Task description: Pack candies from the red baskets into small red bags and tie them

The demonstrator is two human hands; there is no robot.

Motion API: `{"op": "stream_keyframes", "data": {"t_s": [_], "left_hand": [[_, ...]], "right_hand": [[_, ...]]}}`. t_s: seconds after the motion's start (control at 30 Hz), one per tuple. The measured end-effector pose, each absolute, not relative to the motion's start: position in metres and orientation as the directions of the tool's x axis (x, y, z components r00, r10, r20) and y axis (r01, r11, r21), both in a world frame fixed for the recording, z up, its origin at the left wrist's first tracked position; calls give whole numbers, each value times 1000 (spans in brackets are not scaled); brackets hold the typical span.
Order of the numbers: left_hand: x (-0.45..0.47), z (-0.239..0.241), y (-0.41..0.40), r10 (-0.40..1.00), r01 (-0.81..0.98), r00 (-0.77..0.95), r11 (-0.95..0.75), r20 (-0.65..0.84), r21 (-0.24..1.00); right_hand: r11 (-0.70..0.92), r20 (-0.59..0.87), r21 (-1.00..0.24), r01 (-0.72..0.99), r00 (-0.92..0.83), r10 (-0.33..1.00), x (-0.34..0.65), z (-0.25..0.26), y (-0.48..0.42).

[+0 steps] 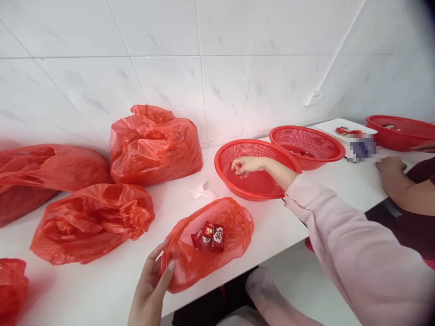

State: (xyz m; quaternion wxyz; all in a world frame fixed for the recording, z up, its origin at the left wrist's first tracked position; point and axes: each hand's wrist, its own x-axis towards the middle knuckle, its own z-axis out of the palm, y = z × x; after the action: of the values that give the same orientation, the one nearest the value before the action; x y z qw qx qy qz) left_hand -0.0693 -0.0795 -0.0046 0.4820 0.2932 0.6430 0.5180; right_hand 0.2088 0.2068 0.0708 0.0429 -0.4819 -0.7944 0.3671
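My left hand point(152, 280) grips the near edge of an open red plastic bag point(231, 231) on the white table, thumb pressed on its rim. Inside the bag lie a few red wrapped sweets point(209, 236). My right hand point(245, 165), in a pale pink sleeve, reaches over a red plastic colander point(244, 188) and pinches a small red sweet point(237, 167) above its bowl.
Several full, knotted red bags point(154, 145) sit on the table's left and back. A crumpled white scrap point(201, 191) lies beside the colander. A second colander point(307, 145) and a red basin point(403, 131) stand to the right, where another person's hand point(390, 165) rests.
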Motion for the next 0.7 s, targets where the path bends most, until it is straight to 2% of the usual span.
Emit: {"op": "stream_keyframes", "data": {"t_s": [0.07,0.13,0.2,0.23,0.33,0.4,0.47,0.5,0.53,0.63,0.7], "left_hand": [[-67,-2,-76,874,-124,-380,277,-304,953],[-65,0,-72,871,-130,-400,255,-286,958],[-62,2,-69,868,-142,-415,233,-272,962],[-61,2,-68,866,-150,-422,225,-268,963],[-60,2,-67,856,-157,-447,213,-261,964],[-62,2,-69,845,-159,-470,204,-256,966],[-63,4,-72,840,-149,-484,196,-244,969],[-63,5,-73,839,-137,-489,195,-237,971],[-63,7,-75,839,-122,-492,196,-231,973],[-61,12,-78,837,-83,-505,198,-213,977],[-60,13,-79,839,-82,-501,194,-209,977]], "right_hand": [[283,-231,-742,608,-628,743,199,85,187],[309,-176,-838,449,-758,628,183,90,154],[374,-213,-824,425,-845,490,163,85,113],[455,-229,-767,452,-855,465,152,81,95],[599,-181,-607,522,-825,535,129,70,70],[592,-97,-620,515,-799,593,125,70,87],[551,-42,-596,585,-707,705,131,76,126],[500,-39,-509,701,-599,800,137,79,149],[412,-64,-384,826,-469,881,144,80,172],[269,-176,-235,934,-313,933,169,73,224],[235,-269,-174,956,-276,923,184,59,240]]}}
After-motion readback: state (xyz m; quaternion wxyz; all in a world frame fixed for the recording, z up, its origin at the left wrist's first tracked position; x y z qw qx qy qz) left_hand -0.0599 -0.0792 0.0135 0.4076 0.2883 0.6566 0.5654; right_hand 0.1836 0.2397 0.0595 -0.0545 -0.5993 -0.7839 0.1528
